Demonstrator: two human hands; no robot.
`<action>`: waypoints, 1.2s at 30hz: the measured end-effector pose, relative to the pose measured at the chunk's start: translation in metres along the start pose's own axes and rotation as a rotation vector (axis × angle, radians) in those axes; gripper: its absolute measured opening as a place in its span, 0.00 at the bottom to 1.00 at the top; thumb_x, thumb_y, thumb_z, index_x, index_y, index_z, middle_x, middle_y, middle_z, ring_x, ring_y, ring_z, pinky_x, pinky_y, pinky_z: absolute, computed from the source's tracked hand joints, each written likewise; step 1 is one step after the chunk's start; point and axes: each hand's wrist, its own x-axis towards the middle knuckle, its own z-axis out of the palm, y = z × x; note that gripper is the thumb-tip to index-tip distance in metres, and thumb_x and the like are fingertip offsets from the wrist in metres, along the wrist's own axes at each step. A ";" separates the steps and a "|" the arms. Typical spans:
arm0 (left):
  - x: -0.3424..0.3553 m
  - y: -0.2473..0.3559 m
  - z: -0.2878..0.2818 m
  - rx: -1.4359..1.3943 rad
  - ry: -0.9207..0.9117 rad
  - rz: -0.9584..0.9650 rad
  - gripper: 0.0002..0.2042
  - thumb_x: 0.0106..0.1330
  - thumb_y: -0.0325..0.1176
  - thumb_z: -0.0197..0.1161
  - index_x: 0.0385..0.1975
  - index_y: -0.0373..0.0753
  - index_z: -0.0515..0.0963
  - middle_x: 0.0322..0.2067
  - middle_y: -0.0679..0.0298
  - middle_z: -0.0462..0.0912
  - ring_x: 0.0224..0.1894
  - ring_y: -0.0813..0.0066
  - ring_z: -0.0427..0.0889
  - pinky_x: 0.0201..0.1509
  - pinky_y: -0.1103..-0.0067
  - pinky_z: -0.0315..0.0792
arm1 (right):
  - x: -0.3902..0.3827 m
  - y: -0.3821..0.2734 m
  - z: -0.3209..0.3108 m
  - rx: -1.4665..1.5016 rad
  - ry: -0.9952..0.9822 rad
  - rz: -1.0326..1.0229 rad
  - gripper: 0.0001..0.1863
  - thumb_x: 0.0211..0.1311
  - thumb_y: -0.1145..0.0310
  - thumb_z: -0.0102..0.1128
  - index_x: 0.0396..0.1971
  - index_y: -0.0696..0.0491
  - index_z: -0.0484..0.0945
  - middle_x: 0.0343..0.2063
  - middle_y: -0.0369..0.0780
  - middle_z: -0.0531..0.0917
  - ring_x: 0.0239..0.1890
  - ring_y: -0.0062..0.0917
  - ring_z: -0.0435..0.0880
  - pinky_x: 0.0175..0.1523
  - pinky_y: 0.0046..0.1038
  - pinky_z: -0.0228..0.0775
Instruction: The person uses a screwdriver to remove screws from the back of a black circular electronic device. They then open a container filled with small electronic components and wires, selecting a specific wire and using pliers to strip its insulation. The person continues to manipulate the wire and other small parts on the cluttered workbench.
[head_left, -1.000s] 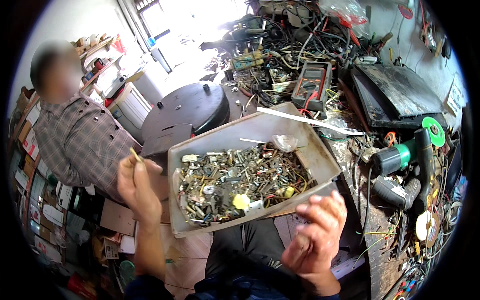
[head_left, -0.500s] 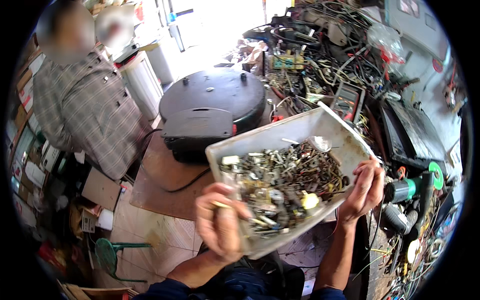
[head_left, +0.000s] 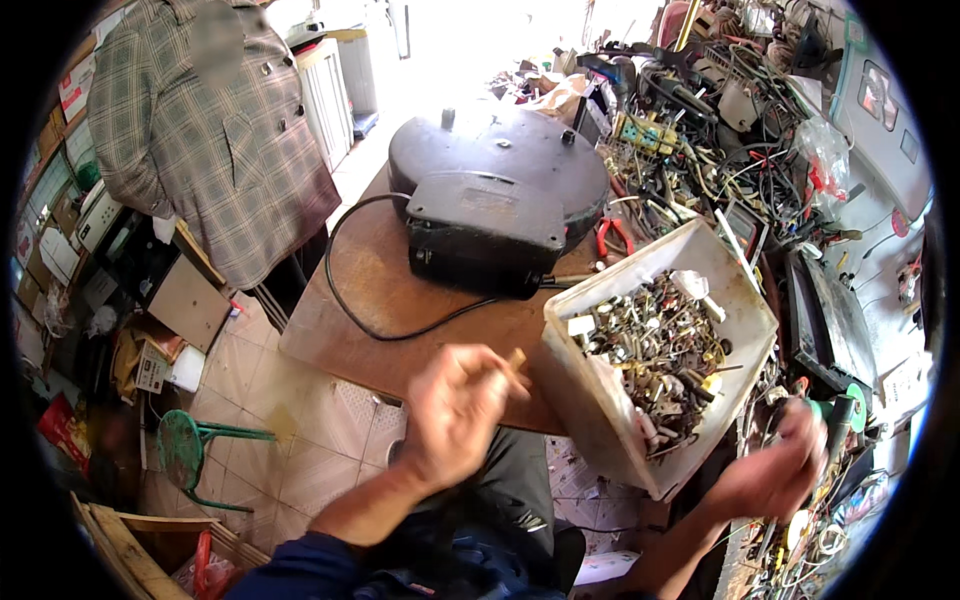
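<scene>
My left hand (head_left: pixel 455 415) is closed in front of the table, a small yellowish-brown piece (head_left: pixel 516 360) pinched at its fingertips. To its right a whitish plastic bin (head_left: pixel 600 405) rests tilted at the table's right corner. Screws, metal bits and other small parts (head_left: pixel 665 350) fill its bottom. Beyond the bin's near right corner is my right hand (head_left: pixel 775 465), apart from the bin and next to a green-and-black power tool (head_left: pixel 840 410). Its fingers are curled and blurred, so what they hold, if anything, does not show.
A round black appliance (head_left: pixel 490 190) with a cable lies on the brown table (head_left: pixel 370 290). Red-handled pliers (head_left: pixel 612 238) lie beside it. Wires and scrap (head_left: pixel 690 120) heap up at the right. A person in a plaid coat (head_left: pixel 215 150) stands left; a green stool (head_left: pixel 185 450) is below.
Both hands have let go of the bin, which now rests to the right by the table. My right hand has moved right and down. The left keeps its small piece.
</scene>
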 end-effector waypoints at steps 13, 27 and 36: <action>0.059 -0.021 -0.125 0.800 -0.213 0.062 0.05 0.61 0.22 0.71 0.36 0.33 0.85 0.30 0.55 0.86 0.28 0.64 0.85 0.32 0.72 0.76 | -0.109 -0.162 0.158 0.641 -0.862 0.570 0.10 0.60 0.81 0.75 0.41 0.62 0.89 0.36 0.44 0.87 0.37 0.28 0.88 0.42 0.25 0.79; 0.048 -0.029 -0.108 1.073 -0.236 0.128 0.07 0.62 0.26 0.69 0.37 0.31 0.86 0.34 0.50 0.80 0.38 0.46 0.82 0.43 0.61 0.75 | -0.128 -0.158 0.178 0.435 -0.910 0.294 0.08 0.54 0.74 0.64 0.34 0.58 0.77 0.33 0.47 0.78 0.38 0.42 0.81 0.43 0.40 0.75; 0.057 -0.037 -0.124 1.118 -0.320 0.099 0.08 0.68 0.23 0.63 0.42 0.25 0.82 0.39 0.49 0.79 0.43 0.47 0.81 0.50 0.62 0.75 | -0.085 -0.163 0.149 -0.365 -0.895 -0.012 0.13 0.62 0.58 0.55 0.33 0.50 0.85 0.36 0.37 0.83 0.44 0.29 0.81 0.55 0.34 0.68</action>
